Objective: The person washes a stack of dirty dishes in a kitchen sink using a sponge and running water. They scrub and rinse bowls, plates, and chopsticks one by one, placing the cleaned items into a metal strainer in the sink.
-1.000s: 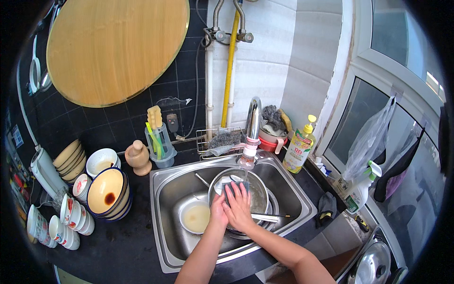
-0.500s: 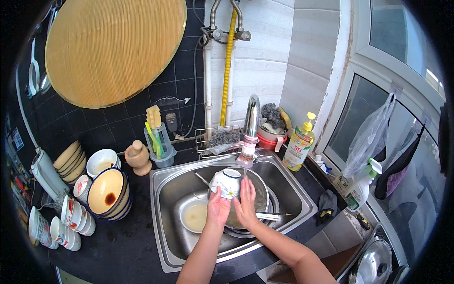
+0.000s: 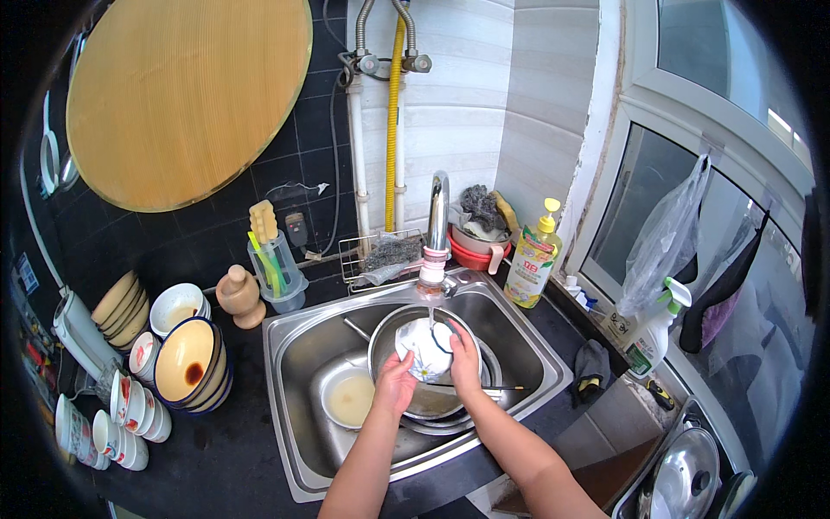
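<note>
Below the tap (image 3: 437, 221), I hold a white bowl (image 3: 421, 353) with a blue line and a painted flower. It is tilted, its foot ring turned toward the upper right, and a thin stream of water runs onto it. My left hand (image 3: 395, 385) grips its lower left side; my right hand (image 3: 465, 362) is closed around its right side. Under the bowl, a metal pan (image 3: 377, 350) stands over other round metal ware in the steel sink (image 3: 275, 406). Thin sticks like chopsticks (image 3: 506, 387) lie across the pan's right side. To the left sits a dish of cloudy liquid (image 3: 348, 400).
Stacked bowls (image 3: 186, 363) crowd the left counter beside a wooden mortar (image 3: 240, 298) and a utensil holder (image 3: 278, 272). Behind the sink are a wire rack (image 3: 380, 259) and red basin (image 3: 471, 255). A soap bottle (image 3: 533, 264) and spray bottle (image 3: 653, 337) stand right.
The bowl has turned in my hands, its foot ring now toward the upper right. My right hand has moved from lying flat beside it to gripping its side. The view has shifted slightly.
</note>
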The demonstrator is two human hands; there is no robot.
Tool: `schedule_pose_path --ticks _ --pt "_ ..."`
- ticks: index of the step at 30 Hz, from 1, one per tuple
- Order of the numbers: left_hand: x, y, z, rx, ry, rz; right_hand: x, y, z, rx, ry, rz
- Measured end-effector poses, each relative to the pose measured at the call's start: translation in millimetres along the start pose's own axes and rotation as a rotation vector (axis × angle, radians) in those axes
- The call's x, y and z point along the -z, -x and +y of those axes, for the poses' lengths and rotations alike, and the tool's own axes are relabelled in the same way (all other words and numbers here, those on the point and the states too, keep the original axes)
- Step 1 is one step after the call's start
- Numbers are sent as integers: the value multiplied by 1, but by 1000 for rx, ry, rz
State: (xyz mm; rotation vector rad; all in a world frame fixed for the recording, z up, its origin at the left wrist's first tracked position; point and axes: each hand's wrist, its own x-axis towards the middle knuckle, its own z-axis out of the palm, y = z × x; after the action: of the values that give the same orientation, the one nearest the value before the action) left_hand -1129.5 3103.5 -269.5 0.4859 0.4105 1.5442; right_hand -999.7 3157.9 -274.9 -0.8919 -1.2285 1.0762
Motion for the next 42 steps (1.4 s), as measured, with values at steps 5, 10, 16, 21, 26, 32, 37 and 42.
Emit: schedule_pose_path --ticks 5,10,16,21,26,32,37,42 --pt "-4 1 -1 -93 -99 47 -11 16 -26 463 442 -51" --pt "-3 2 -4 -41 -193 26 -8 6 -15 205 230 46" --pt "1 -4 -9 -137 -321 83 -18 24 -36 463 378 54" --pt "7 -1 -8 -120 -644 157 -29 25 -54 751 622 -363" --pt "4 1 -11 -36 -608 -30 -26 -29 -64 426 830 -356" --pt "4 -1 -10 -18 -544 -20 -13 -13 -54 392 586 -322" --pt "10 0 -6 -138 -721 46 -23 15 -67 732 768 -559" --pt "4 4 -5 59 -608 -86 -24 -28 -72 338 709 -592"
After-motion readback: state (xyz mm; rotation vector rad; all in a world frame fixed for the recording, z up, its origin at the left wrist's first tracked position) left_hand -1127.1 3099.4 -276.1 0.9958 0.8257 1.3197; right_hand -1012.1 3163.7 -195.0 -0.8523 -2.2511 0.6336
